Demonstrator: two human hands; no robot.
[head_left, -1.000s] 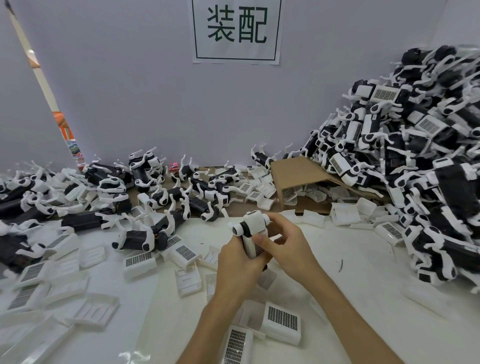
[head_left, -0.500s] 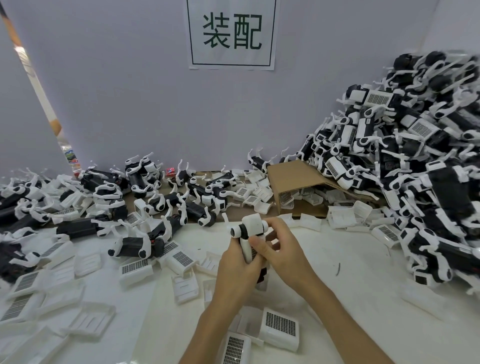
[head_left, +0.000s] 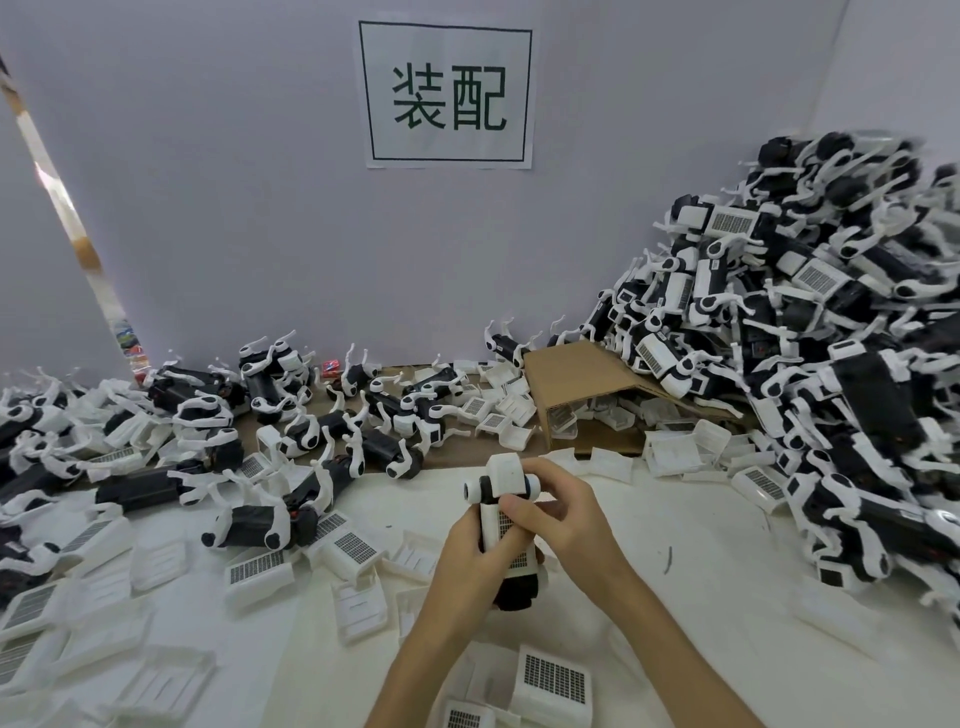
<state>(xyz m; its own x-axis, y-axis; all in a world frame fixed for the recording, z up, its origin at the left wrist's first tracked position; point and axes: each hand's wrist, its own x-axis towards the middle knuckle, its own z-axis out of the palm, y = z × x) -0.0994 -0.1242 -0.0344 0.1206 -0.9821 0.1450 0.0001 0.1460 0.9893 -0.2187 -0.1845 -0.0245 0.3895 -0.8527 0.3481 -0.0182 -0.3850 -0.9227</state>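
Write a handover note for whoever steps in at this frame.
Left hand grips the black-and-white unit upright above the table.
Right hand pinches its white grille cover against the body; whether it is seated cannot be told.
Done, apparently: the heap of units on the right.
Left: seat this cover, then the scattered units and loose covers at left and front.

Bare left forearm (head_left: 415, 670) and right forearm (head_left: 675, 649) rise from the lower centre. Left hand (head_left: 467, 566) and right hand (head_left: 569, 519) meet mid-frame, fingers (head_left: 524, 512) curled around one small part (head_left: 506, 478).
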